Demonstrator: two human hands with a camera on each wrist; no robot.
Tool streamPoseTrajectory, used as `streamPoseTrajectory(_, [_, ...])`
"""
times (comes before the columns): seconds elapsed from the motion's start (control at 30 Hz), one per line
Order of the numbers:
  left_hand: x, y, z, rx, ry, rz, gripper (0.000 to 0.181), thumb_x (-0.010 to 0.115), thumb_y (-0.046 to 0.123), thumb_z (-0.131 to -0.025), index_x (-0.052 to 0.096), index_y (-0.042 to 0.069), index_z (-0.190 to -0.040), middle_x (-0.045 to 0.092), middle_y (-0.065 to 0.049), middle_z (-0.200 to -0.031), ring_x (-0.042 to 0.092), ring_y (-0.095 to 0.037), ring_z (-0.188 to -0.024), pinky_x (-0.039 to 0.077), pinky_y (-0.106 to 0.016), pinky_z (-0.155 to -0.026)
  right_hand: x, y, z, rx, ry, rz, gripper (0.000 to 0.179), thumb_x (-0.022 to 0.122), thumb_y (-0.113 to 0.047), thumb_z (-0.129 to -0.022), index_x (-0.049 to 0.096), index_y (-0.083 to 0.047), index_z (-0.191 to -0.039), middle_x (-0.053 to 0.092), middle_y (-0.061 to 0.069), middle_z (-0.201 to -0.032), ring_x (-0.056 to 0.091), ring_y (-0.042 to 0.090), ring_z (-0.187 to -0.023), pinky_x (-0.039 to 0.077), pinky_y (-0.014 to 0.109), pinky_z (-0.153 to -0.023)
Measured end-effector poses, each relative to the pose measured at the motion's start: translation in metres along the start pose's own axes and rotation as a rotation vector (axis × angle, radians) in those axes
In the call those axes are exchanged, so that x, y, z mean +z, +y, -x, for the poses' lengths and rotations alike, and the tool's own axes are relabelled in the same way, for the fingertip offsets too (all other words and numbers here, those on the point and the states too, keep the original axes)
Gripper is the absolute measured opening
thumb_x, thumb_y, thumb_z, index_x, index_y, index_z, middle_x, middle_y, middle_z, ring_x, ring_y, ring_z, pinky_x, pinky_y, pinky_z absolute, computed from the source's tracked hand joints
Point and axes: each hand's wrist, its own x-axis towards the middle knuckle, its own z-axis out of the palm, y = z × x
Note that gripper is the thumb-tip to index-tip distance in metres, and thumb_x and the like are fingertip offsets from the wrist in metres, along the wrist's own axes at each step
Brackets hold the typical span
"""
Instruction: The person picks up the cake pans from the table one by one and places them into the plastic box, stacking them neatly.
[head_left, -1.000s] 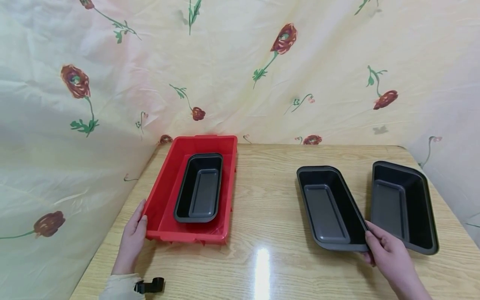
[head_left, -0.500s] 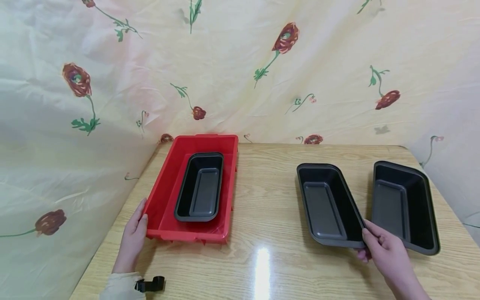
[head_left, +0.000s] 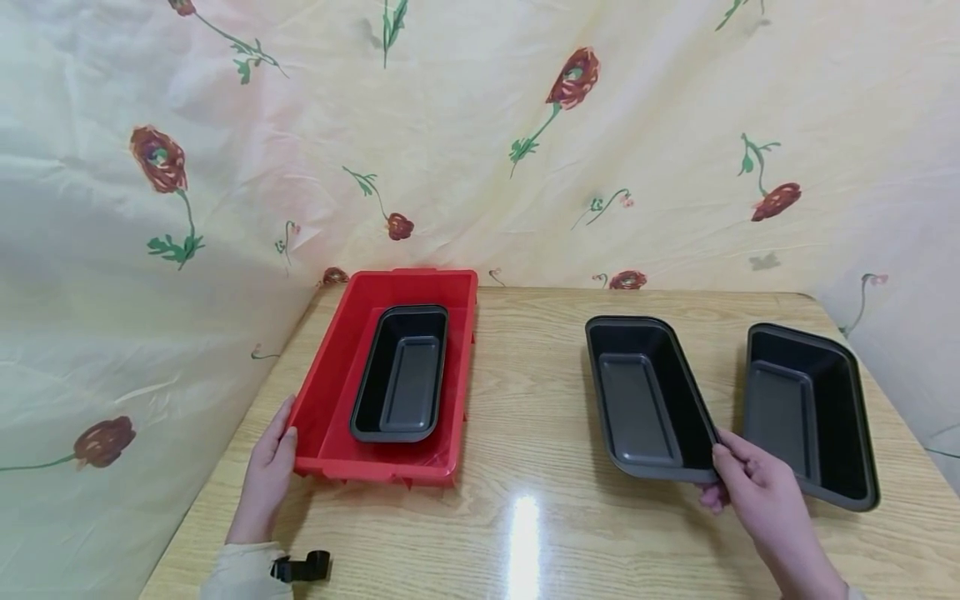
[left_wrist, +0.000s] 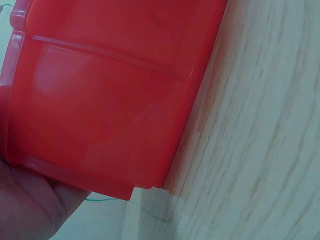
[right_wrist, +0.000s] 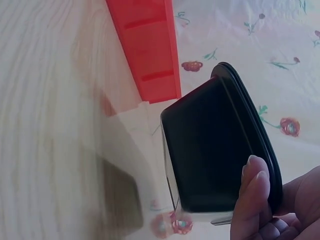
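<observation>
My right hand (head_left: 765, 487) pinches the near right corner of a black loaf pan (head_left: 648, 408), thumb on top of the rim and fingers beneath. In the right wrist view that pan (right_wrist: 210, 145) hangs above the table with its shadow below. On the left, my left hand (head_left: 270, 458) grips the near left corner of a red plastic bin (head_left: 322, 425). A second black loaf pan (head_left: 408, 375) lies inside the bin. The left wrist view shows the bin's outer wall (left_wrist: 105, 110) and part of my left hand (left_wrist: 35, 200) at its rim.
A third black loaf pan (head_left: 810, 417) stands at the right of the wooden table (head_left: 540, 400), close beside my right hand. A flowered cloth (head_left: 465, 150) hangs behind the table and along its sides. A black strap (head_left: 300, 568) is on my left sleeve.
My right hand has moved slightly left and away from me with the loaf pan, widening the gap to the pan on the right. The left hand and red bin keep their place.
</observation>
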Motion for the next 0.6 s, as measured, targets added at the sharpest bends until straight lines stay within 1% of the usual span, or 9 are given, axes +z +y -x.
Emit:
streamPoseTrajectory(0.1, [0.0, -0.001, 0.0, 0.008, 0.0, 0.003, 0.055, 0.036, 0.023, -0.107, 0.017, 0.029, -0.157, 0.024, -0.011, -0.158, 0.032, -0.036, -0.136, 0.047, -0.02, -0.088, 0.003, -0.005, -0.001, -0.014, 0.003, -0.004, 0.047, 0.039, -0.013, -0.106, 0.035, 0.017, -0.141, 0.067, 0.005, -0.071, 0.061, 0.016, -0.051, 0.053, 0.031, -0.047])
streamPoseTrajectory(0.2, [0.0, -0.001, 0.0, 0.012, -0.001, 0.007, 0.054, 0.036, 0.023, -0.107, 0.017, 0.028, -0.157, 0.025, -0.012, -0.158, 0.033, -0.036, -0.136, 0.047, -0.018, -0.087, 0.006, -0.008, -0.002, -0.025, 0.003, -0.009, 0.046, 0.04, -0.012, -0.105, 0.035, 0.018, -0.14, 0.068, 0.001, -0.071, 0.061, 0.015, -0.05, 0.053, 0.029, -0.046])
streamPoseTrajectory(0.33, [0.0, -0.001, 0.0, 0.019, -0.003, 0.013, 0.054, 0.037, 0.023, -0.106, 0.018, 0.028, -0.157, 0.026, -0.012, -0.157, 0.033, -0.037, -0.135, 0.047, -0.019, -0.087, 0.01, -0.013, -0.004, -0.028, 0.001, -0.048, 0.046, 0.042, -0.01, -0.104, 0.036, 0.018, -0.14, 0.068, -0.002, -0.071, 0.06, 0.014, -0.049, 0.052, 0.028, -0.045])
streamPoseTrajectory(0.5, [0.0, -0.001, 0.0, 0.025, -0.005, 0.016, 0.054, 0.036, 0.023, -0.107, 0.018, 0.029, -0.157, 0.026, -0.012, -0.157, 0.034, -0.037, -0.135, 0.047, -0.018, -0.087, 0.016, -0.02, -0.006, -0.033, -0.004, -0.099, 0.045, 0.043, -0.009, -0.104, 0.037, 0.018, -0.14, 0.067, 0.001, -0.069, 0.059, 0.013, -0.048, 0.05, 0.028, -0.044])
streamPoseTrajectory(0.6, [0.0, -0.002, -0.001, 0.038, 0.001, 0.022, 0.053, 0.034, 0.021, -0.107, 0.019, 0.023, -0.157, 0.026, -0.013, -0.157, 0.034, -0.036, -0.135, 0.044, -0.013, -0.087, 0.018, -0.024, -0.007, -0.027, -0.014, -0.099, 0.046, 0.043, -0.011, -0.104, 0.036, 0.017, -0.14, 0.068, 0.002, -0.069, 0.059, 0.014, -0.049, 0.05, 0.028, -0.044])
